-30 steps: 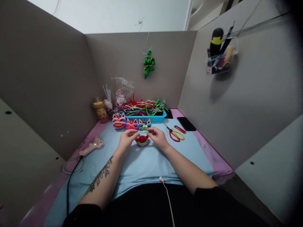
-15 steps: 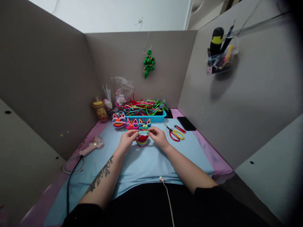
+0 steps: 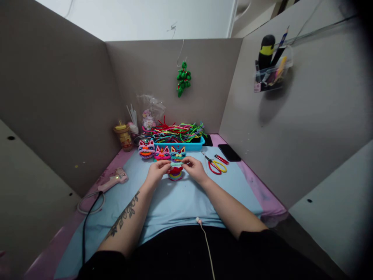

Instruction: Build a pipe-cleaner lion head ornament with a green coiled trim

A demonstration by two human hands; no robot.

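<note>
The mint strip (image 3: 176, 164) looks fuzzy, matt; the blue cloth (image 3: 183, 202) (creased) matt; the tray (image 3: 192, 146) smooth plastic.

Opens widest well in front of the blue tray (image 3: 186, 146), over bare blue cloth (image 3: 180, 206) between the forearms (image 3: 230, 206). Hits three fuzzy heads (image 3: 162, 153) just before the tray and, farther out, the left hand (image 3: 157, 172) and right hand (image 3: 194, 170). Narrows to the tray's right around scissors (image 3: 215, 167) and a phone (image 3: 229, 153). Meets a glue gun (image 3: 113, 182) to its front left. Ends behind it at the grey panel (image 3: 140, 74).
</note>
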